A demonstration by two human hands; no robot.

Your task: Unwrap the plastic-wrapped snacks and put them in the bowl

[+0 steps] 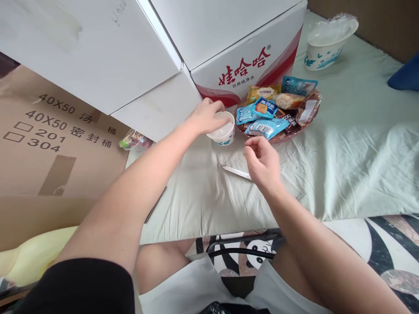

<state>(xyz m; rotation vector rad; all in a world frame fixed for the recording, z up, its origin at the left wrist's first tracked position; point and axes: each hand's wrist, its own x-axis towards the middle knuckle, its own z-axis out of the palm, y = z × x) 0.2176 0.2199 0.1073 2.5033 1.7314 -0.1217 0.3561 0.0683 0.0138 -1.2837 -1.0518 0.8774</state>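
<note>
The fingers of your left hand (209, 117) curve over the rim of the white paper cup (226, 138), the thumb reaching across its mouth; from this angle you cannot tell whether they are clamped on it or only touching. Your right hand (264, 165) is loosely curled, thumb and forefinger tips slightly apart, with no object visible in it. It is near the front of the reddish bowl (288, 138), over one end of a slim white tool (236, 172) that lies on the pale green cloth (196, 205).

The cup stands on that cloth, just left of the bowl, which is heaped with wrapped snacks (266, 127). Behind them rises a white carton (242, 69) with red lettering. Farther off to the right is a larger cup (325, 56) with clear plastic over its top. A brown cardboard box (85, 170) is on your left.
</note>
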